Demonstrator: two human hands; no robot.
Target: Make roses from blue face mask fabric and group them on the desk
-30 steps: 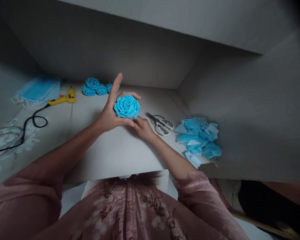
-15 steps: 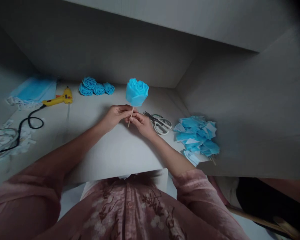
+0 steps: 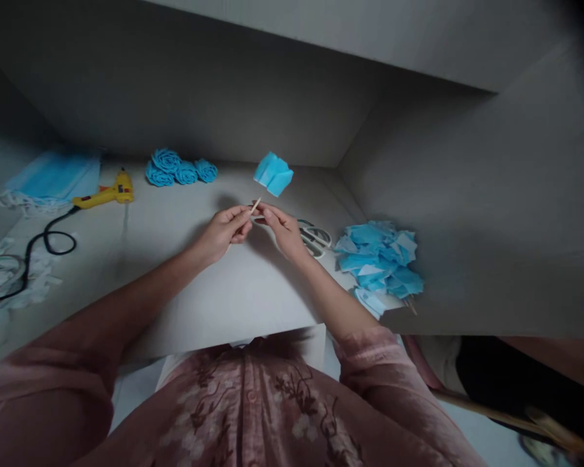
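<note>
The left hand (image 3: 224, 232) pinches a thin pale stick (image 3: 255, 205) between thumb and fingers, the stick slanting up toward the far right. Just right of its upper end, the right hand (image 3: 285, 232) has its fingers bent close by; whether they press on it cannot be told. The blue flower head (image 3: 273, 174) is just beyond both hands, tilted and near the stick's tip, though the blur hides whether the two are joined. Beneath them spreads a smooth, pale grey tabletop (image 3: 233, 292). White-handled scissors (image 3: 316, 240) lie just right of the right hand, partly covered by it, and farther right a loose heap of blue pieces (image 3: 379, 259) sits near the right wall (image 3: 467, 207). On the far left, four rolled blue roses (image 3: 183, 172) are bunched close to the back wall (image 3: 224, 97). Left of them lie a yellow glue gun (image 3: 108, 192), its black cord looping toward the near left, and a stack of blue masks (image 3: 58, 175). White scraps (image 3: 34, 288) litter the near left. A grey panel (image 3: 345, 32) overhangs the dim, boxed-in space; at the near edge is the person's pink embroidered shirt (image 3: 253, 415).
</note>
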